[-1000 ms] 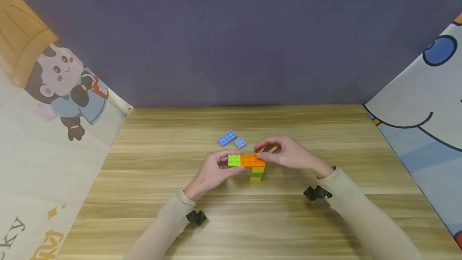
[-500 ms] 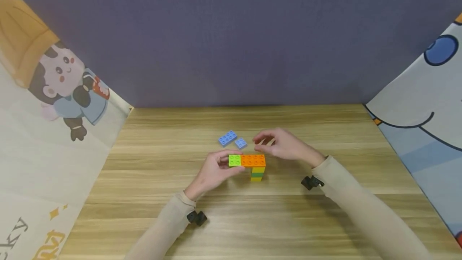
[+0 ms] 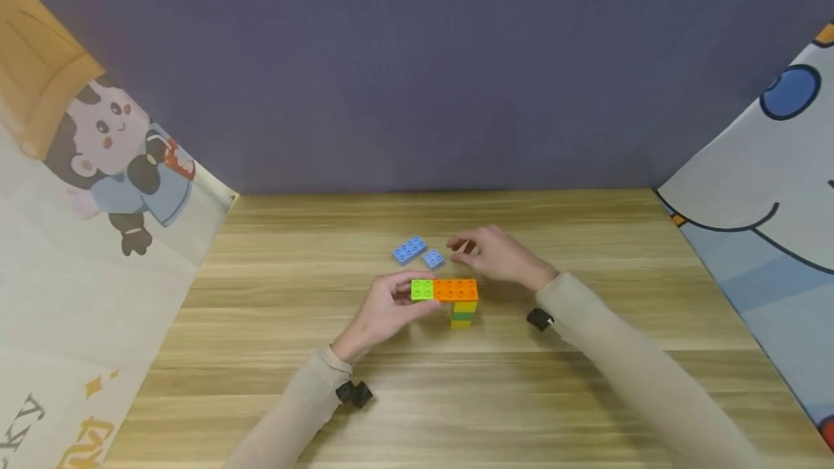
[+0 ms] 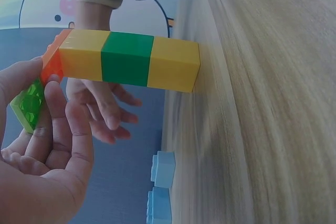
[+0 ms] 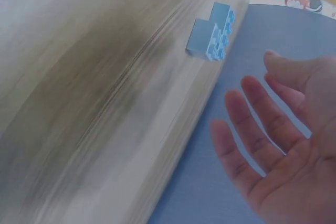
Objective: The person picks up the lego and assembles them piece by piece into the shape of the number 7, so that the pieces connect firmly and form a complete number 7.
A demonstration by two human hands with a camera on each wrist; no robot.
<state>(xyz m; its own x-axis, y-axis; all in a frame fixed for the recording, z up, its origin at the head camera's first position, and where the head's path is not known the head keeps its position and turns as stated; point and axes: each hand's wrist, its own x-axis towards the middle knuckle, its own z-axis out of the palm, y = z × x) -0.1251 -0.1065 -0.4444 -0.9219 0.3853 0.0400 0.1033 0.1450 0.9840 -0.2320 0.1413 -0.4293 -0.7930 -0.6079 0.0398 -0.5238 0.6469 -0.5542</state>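
Note:
My left hand (image 3: 384, 305) pinches the top of a small brick structure between thumb and fingers. Its top row is a lime green brick (image 3: 421, 289) beside an orange brick (image 3: 456, 289). Under the orange one's right end stands a column of a yellow brick (image 4: 81, 55), a green brick (image 4: 127, 59) and another yellow brick (image 4: 173, 64), its foot at the wooden table. The lime green brick overhangs with nothing below it. My right hand (image 3: 489, 253), holding nothing, hovers just right of a small blue brick (image 3: 433, 259), its fingers loosely bent and apart from it.
A longer blue brick (image 3: 410, 250) lies left of the small blue one on the wooden table (image 3: 313, 237). Behind the table rises a dark blue-grey panel (image 3: 443, 78). Printed cartoon panels stand at the left and right sides.
My right hand has let go of the orange brick's right end and moved back and left toward the small blue brick. The left hand keeps its grip in the same place.

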